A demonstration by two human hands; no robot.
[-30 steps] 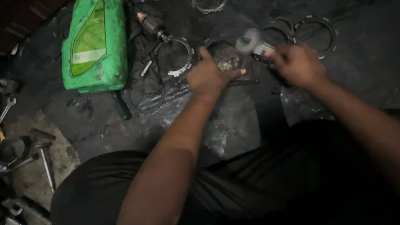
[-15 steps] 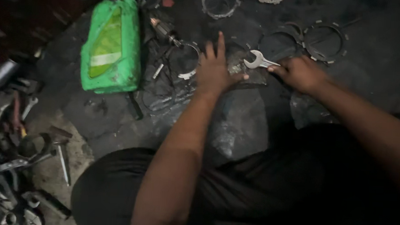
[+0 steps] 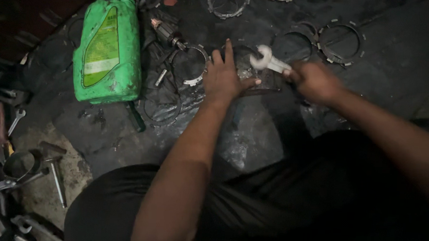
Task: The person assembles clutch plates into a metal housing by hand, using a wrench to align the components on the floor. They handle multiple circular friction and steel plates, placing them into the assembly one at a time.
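On dark floor, left hand fingers spread flat, right hand gripping wrench

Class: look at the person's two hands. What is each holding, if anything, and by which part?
The right hand grips a silver open-ended spanner by its handle. The left hand lies flat on the dark floor, holding nothing.

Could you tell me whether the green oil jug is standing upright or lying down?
Lying down: the green jug rests flat on the dark floor, its label side facing up.

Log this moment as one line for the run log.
left hand flat on dark sheet | right hand grips wrench | green jug lying left
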